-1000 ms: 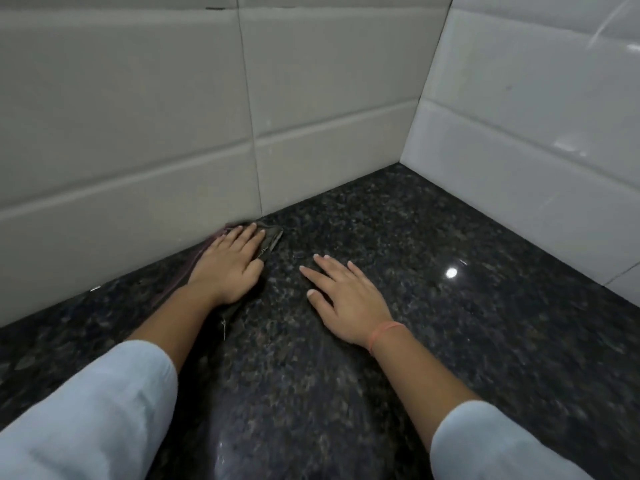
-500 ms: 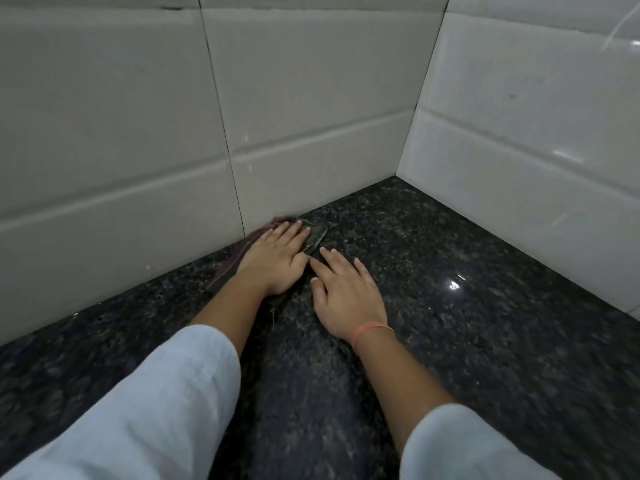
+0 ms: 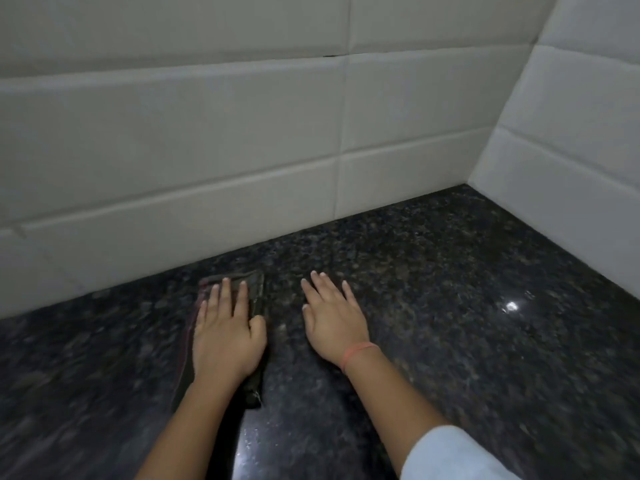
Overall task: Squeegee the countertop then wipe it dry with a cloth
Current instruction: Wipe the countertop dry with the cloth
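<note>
I'm pressing my left hand (image 3: 227, 336) flat, fingers spread, on the dark folded cloth (image 3: 255, 296), which is lying on the black speckled tabletop (image 3: 450, 341) near the tiled wall (image 3: 207, 150). My right hand (image 3: 334, 322) is resting open, palm down, on bare tabletop just right of the cloth, gripping nothing. An orange band (image 3: 356, 353) is sitting on that wrist.

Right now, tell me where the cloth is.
In the head view, the cloth lies flat on the dark countertop under the left hand, left of centre, just short of the tiled wall.
</note>
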